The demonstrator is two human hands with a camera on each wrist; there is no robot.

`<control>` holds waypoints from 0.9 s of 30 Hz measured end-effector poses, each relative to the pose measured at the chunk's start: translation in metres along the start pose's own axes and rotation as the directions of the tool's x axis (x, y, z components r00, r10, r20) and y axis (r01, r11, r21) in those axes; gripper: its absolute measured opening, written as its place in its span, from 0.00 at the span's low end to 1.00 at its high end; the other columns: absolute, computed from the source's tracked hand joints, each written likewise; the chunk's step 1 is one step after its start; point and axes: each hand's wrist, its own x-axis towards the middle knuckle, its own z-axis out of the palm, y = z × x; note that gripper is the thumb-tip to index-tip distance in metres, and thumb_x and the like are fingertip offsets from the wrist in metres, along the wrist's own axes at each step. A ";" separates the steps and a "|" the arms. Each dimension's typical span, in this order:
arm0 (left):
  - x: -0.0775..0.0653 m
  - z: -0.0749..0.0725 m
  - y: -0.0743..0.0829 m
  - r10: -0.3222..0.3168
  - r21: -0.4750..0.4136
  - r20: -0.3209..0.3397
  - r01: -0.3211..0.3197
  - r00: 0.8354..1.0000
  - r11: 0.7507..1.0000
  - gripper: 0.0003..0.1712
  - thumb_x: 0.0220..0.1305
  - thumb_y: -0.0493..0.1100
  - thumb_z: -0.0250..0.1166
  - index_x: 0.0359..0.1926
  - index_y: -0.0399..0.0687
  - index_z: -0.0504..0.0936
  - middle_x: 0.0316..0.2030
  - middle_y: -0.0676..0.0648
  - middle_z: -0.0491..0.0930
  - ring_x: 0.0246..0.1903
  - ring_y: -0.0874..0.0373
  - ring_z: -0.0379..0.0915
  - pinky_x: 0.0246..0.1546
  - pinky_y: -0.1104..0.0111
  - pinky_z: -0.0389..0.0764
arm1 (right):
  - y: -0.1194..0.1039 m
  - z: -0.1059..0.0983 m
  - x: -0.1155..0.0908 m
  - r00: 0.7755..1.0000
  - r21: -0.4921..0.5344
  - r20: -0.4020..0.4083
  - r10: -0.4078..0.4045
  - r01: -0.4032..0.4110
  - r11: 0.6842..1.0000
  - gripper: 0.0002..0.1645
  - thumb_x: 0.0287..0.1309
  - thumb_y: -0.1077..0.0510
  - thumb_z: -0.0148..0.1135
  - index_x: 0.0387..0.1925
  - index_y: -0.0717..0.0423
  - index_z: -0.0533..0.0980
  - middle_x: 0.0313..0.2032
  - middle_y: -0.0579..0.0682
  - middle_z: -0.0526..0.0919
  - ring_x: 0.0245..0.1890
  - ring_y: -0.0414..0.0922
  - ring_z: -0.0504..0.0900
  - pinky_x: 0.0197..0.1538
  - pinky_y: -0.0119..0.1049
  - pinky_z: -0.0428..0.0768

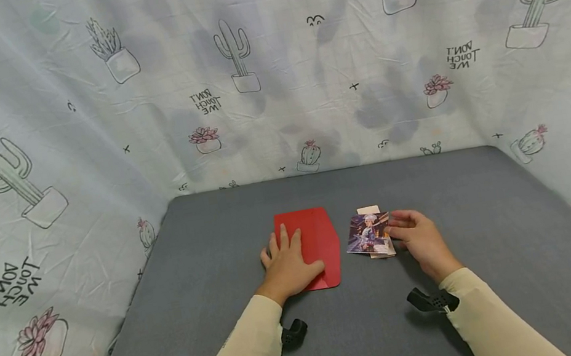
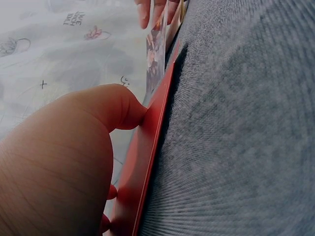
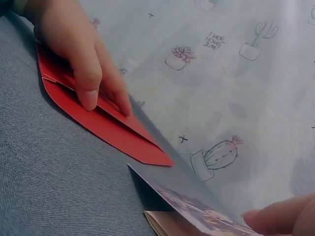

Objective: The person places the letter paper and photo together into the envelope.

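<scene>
1. Head view: the left hand [image 1: 289, 266] lies with fingers spread on a red envelope [image 1: 323, 235], pressing it without gripping. The envelope rests on a grey table [image 1: 217, 245], its pointed flap side facing right. Just right of it, the right hand [image 1: 423, 243] pinches the right edge of a photo card [image 1: 365, 236], which overlaps a beige piece [image 1: 368, 210]. Behind hangs a cactus-print cloth [image 1: 290, 65].
2. Left wrist view: the left thumb touches the envelope's face; beyond, right-hand fingers are at the photo card.
3. Right wrist view: the photo card tilts above the beige piece, apart from the envelope; a right-hand finger touches its edge.
</scene>
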 end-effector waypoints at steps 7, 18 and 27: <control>0.000 -0.003 0.004 -0.003 -0.025 0.002 0.003 1.000 1.000 0.56 0.61 0.62 0.65 0.86 0.47 0.59 0.87 0.37 0.41 0.83 0.32 0.33 0.73 0.30 0.38 | 0.001 0.000 0.004 1.000 0.078 -0.018 -0.004 0.005 0.997 0.35 0.74 0.68 0.64 0.77 0.69 0.65 0.63 0.68 0.80 0.42 0.37 0.84 0.41 0.34 0.82; 0.000 -0.004 0.005 -0.010 -0.043 0.000 0.010 1.000 0.999 0.56 0.62 0.62 0.64 0.86 0.46 0.60 0.87 0.37 0.41 0.82 0.31 0.34 0.72 0.29 0.37 | -0.001 0.003 0.004 0.999 0.151 0.035 0.012 -0.017 0.988 0.30 0.73 0.70 0.65 0.71 0.75 0.69 0.48 0.57 0.87 0.35 0.39 0.86 0.38 0.33 0.85; -0.002 -0.006 0.006 -0.015 -0.033 0.005 0.016 1.000 0.999 0.56 0.62 0.62 0.63 0.87 0.48 0.59 0.87 0.37 0.40 0.83 0.31 0.33 0.73 0.30 0.37 | -0.002 0.002 0.003 1.000 0.168 0.026 0.016 -0.020 0.986 0.21 0.74 0.67 0.66 0.63 0.75 0.77 0.41 0.52 0.85 0.34 0.40 0.83 0.37 0.32 0.85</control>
